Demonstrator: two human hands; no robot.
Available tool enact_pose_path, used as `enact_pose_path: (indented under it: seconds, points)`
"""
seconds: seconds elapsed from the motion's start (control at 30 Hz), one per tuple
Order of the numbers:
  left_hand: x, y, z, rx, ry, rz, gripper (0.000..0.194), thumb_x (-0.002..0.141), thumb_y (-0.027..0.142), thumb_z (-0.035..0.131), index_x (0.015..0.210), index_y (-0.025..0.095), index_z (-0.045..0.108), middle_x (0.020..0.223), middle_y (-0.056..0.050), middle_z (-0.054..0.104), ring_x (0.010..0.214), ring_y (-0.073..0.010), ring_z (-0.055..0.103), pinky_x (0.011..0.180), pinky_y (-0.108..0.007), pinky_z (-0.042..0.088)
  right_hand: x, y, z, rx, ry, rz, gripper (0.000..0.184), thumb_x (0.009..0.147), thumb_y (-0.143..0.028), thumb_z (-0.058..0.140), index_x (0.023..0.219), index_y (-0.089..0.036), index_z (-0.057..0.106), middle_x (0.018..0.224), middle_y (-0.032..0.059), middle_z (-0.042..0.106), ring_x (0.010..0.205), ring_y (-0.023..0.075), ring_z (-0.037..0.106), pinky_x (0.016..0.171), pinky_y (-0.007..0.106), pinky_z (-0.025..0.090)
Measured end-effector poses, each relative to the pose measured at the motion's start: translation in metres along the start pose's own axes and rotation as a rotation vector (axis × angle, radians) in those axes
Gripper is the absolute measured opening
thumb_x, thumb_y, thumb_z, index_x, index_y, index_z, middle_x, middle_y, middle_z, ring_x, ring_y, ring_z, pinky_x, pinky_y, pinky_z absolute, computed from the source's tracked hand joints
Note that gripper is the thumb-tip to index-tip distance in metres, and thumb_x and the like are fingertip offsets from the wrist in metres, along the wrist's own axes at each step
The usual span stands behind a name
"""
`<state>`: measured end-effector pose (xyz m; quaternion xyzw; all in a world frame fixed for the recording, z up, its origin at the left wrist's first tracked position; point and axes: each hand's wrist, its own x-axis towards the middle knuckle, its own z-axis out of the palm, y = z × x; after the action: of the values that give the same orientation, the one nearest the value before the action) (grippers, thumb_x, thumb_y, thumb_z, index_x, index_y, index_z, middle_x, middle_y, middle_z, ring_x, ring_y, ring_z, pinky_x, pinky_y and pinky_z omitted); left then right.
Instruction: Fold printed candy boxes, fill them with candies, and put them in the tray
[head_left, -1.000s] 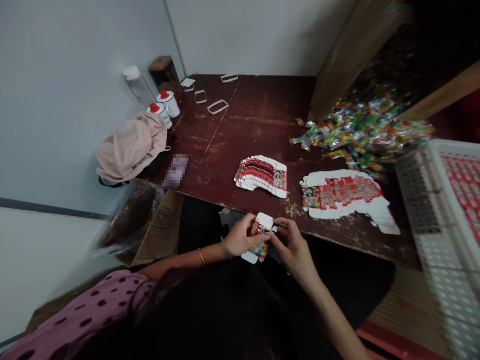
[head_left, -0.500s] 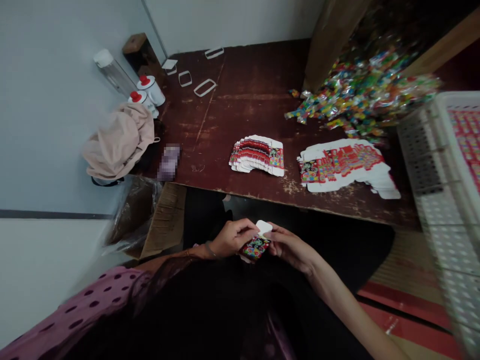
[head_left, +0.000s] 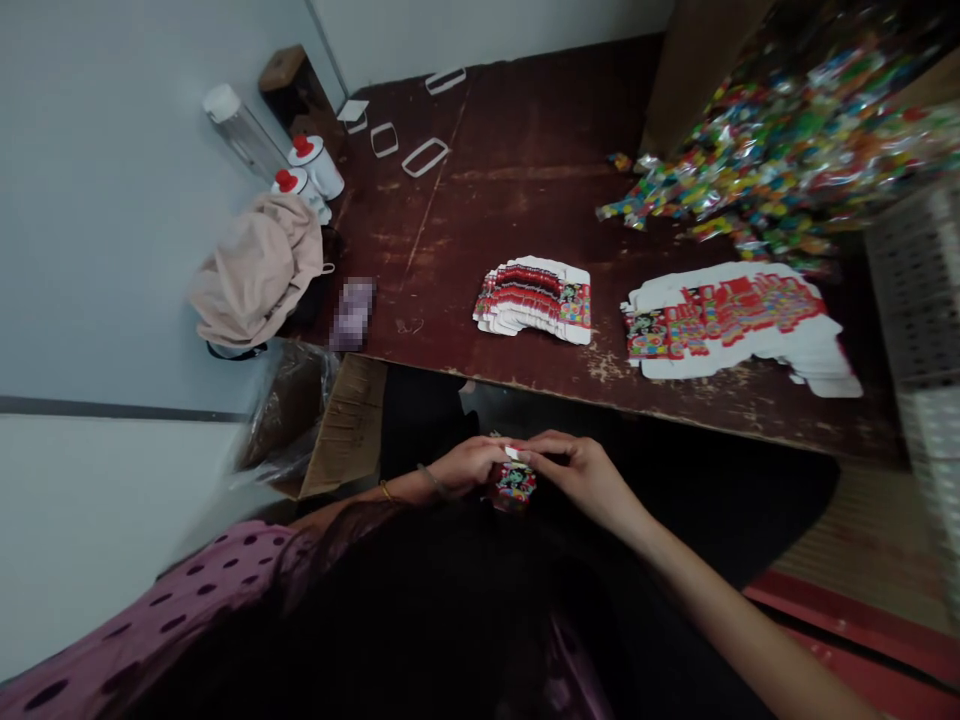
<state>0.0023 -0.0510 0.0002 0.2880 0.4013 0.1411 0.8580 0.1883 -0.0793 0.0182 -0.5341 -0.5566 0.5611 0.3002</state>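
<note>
Over my lap, below the table's front edge, I hold a small printed carton (head_left: 515, 482) with a colourful pattern and a white flap at its top. My left hand (head_left: 474, 463) grips its left side. The fingers of my right hand (head_left: 581, 475) are pinched on the white flap at the upper right. Part of the carton is hidden behind my fingers. On the table ahead lie a fanned stack of flat cartons (head_left: 532, 300) and, to its right, a second, longer fanned stack (head_left: 739, 325).
Wrapped candies (head_left: 780, 150) are heaped at the back right of the dark red table (head_left: 525, 130). White-and-red lidded mugs (head_left: 319, 168), a clear bottle (head_left: 244, 130) and a beige cloth bag (head_left: 259, 270) stand left. An open cardboard box (head_left: 345, 420) is below; a perforated crate (head_left: 919, 290) is at right.
The carton's white flap, raised before, is now mostly folded down under my fingers. My right hand has moved over the carton's top. The view has shifted slightly.
</note>
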Motion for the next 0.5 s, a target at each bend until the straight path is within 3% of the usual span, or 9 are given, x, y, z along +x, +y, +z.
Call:
enact_pose_path:
  seconds: [0.1,0.27,0.43,0.5]
  points:
    - [-0.004,-0.001,-0.005,0.012,-0.111,0.006,0.046,0.067,0.022,0.074,0.111,0.012,0.065,0.095,-0.007,0.068,0.081,-0.0136,0.062,0.081,-0.027,0.044,0.000,0.004,-0.004,-0.080,-0.036,-0.103,0.026,0.089,-0.041,0.056,0.094,-0.026,0.077,0.092,0.0061,0.072,0.086,0.0209,0.067,0.079,0.035,0.052]
    - [-0.003,-0.004,-0.011,0.062,-0.162,0.009,0.051,0.068,0.021,0.077,0.117,0.015,0.062,0.101,-0.007,0.068,0.089,-0.0140,0.063,0.089,-0.029,0.043,-0.011,0.009,-0.011,-0.396,-0.115,-0.387,0.030,0.090,-0.032,0.055,0.117,-0.033,0.068,0.114,0.0061,0.068,0.101,0.0235,0.061,0.087,0.042,0.050]
    - [0.003,-0.002,-0.013,0.122,-0.175,0.026,0.047,0.070,0.026,0.077,0.113,0.015,0.065,0.096,-0.005,0.069,0.083,-0.0126,0.062,0.084,-0.028,0.044,-0.014,0.015,-0.013,-0.509,0.002,-0.467,0.035,0.091,-0.027,0.055,0.125,-0.033,0.062,0.111,0.0062,0.067,0.099,0.0231,0.059,0.086,0.042,0.047]
    - [0.004,-0.001,-0.013,0.135,-0.199,0.007,0.046,0.069,0.025,0.078,0.112,0.014,0.065,0.094,-0.005,0.069,0.083,-0.0125,0.062,0.084,-0.028,0.045,-0.013,0.016,-0.012,-0.504,-0.009,-0.492,0.035,0.090,-0.024,0.055,0.123,-0.034,0.063,0.108,0.0057,0.068,0.101,0.0236,0.058,0.087,0.043,0.046]
